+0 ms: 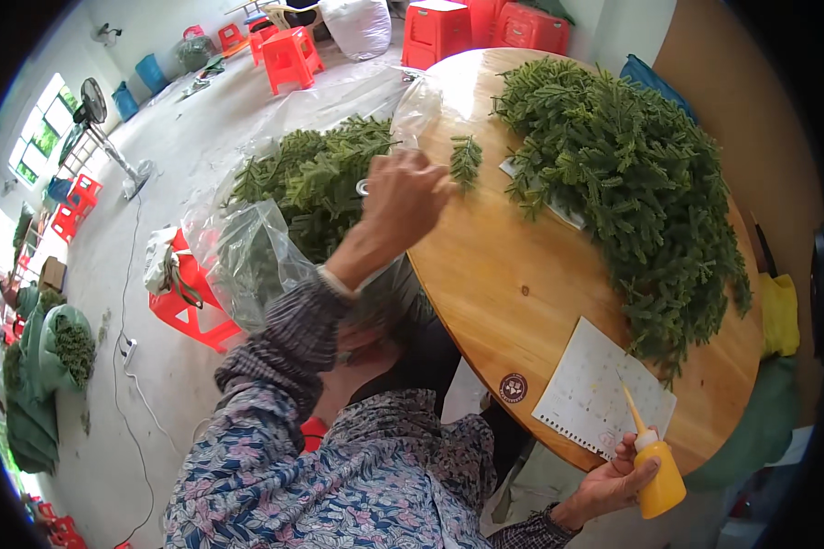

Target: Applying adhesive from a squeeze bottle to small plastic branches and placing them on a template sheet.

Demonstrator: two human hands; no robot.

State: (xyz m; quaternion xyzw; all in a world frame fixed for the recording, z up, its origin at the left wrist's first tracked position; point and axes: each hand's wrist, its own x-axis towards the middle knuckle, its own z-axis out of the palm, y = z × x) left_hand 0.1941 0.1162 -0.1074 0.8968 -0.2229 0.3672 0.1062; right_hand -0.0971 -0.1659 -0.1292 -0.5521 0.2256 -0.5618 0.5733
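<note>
My left hand (401, 206) is over the left edge of the round wooden table (485, 274), its fingers curled and a little blurred. Whatever is in them, if anything, is hidden. Close to its fingertips is a small green artificial fir sprig (466, 163) on the tabletop. Beneath and beyond this hand, a clear plastic bag (261, 242) holds many more fir sprigs (325, 174). Low on the right, my right hand (618, 485) grips a yellow squeeze bottle (661, 480) with a long thin nozzle. The nozzle points up over a spotted white notebook sheet (581, 389).
A large heap of green fir sprigs (623, 192) covers the table's far right side. The bag rests by a red stool (192, 293). More red stools (293, 59), a standing fan (93, 101) and a power strip with cords (129, 349) are on the floor to the left.
</note>
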